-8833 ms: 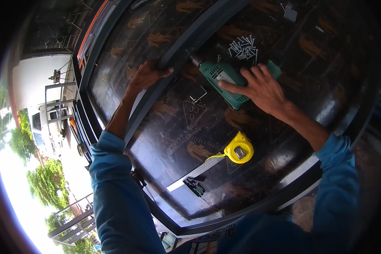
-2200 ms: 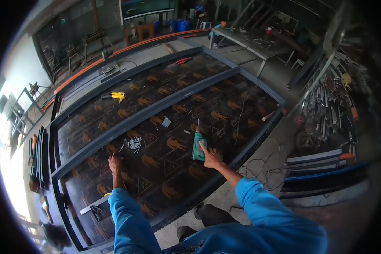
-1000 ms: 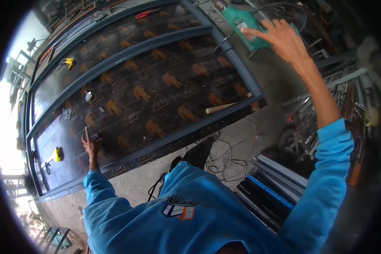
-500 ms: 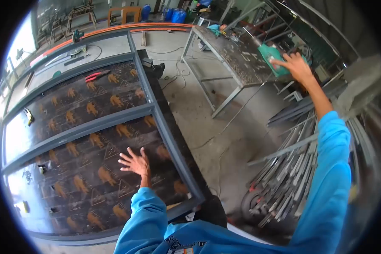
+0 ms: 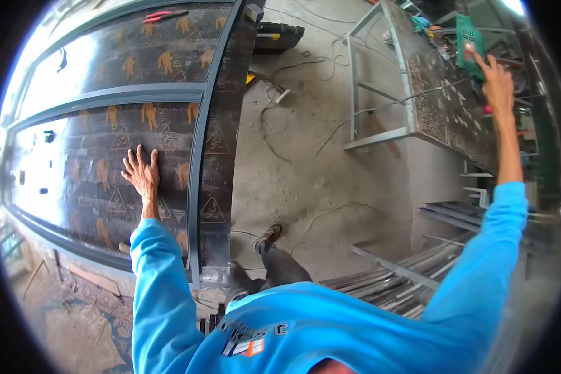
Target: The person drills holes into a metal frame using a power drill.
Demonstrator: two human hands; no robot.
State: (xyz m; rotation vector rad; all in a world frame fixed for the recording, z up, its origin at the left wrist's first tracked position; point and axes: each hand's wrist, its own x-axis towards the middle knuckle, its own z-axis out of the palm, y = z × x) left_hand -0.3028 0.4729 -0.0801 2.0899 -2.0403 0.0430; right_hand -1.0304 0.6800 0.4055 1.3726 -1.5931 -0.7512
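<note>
On the dark printed board (image 5: 121,159) at the left, my left hand (image 5: 143,176) lies with its fingers spread and nothing in it. A grey metal frame (image 5: 198,162) runs around and across this board. My right arm is stretched out to the upper right, where my right hand (image 5: 497,84) touches a green power tool (image 5: 467,43) above the worn side table. Its index finger reaches over the tool body; whether the other fingers grip it is not clear. A cable (image 5: 411,98) leads away from the tool across the table edge.
Red-handled pliers (image 5: 165,15) lie on the board near the top. A black case (image 5: 280,37) and loose cables (image 5: 265,124) are on the floor between the tables. Metal bars (image 5: 393,274) are piled at the lower right.
The view has turned downward and to the right. My left hand is still spread over the board, and my right hand is still at the green tool.
</note>
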